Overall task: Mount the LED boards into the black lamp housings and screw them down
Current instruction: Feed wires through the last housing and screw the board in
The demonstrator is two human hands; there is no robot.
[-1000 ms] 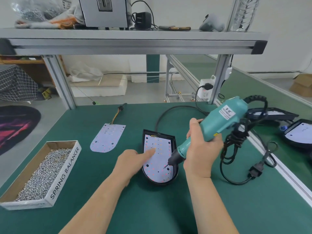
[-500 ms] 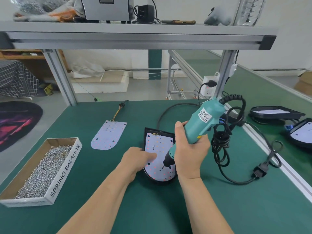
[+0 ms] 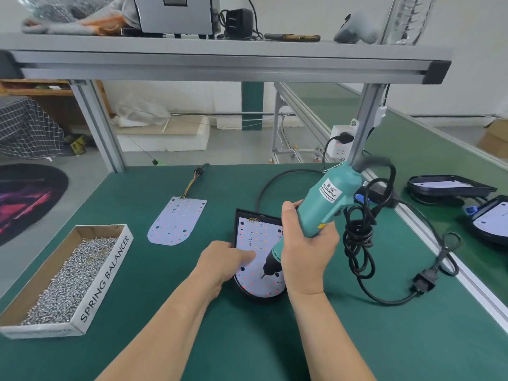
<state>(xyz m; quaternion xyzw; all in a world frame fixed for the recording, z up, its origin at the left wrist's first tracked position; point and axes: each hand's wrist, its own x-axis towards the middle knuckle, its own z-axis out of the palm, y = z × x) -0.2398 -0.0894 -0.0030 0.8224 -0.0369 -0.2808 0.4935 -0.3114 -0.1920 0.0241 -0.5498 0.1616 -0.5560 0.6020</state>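
Note:
A black lamp housing point(image 3: 238, 215) lies on the green table with a white LED board point(image 3: 258, 237) seated in it. My left hand point(image 3: 222, 264) rests on the board's left side, forefinger stretched across it. My right hand point(image 3: 305, 248) grips a teal electric screwdriver point(image 3: 327, 204), tilted, its bit tip down on the lower part of the board. A second loose LED board point(image 3: 176, 221) with coloured wires lies to the left on the table.
An open cardboard box of screws point(image 3: 63, 273) sits at the left. The screwdriver's black cord point(image 3: 360, 243) is coiled to the right, its plug lying on the table. Two more housings with boards point(image 3: 450, 185) lie beyond the table's right rail. A shelf spans overhead.
The screwdriver has tipped more upright and its bit has shifted left and down on the board. My left forefinger has slid a little lower on the board.

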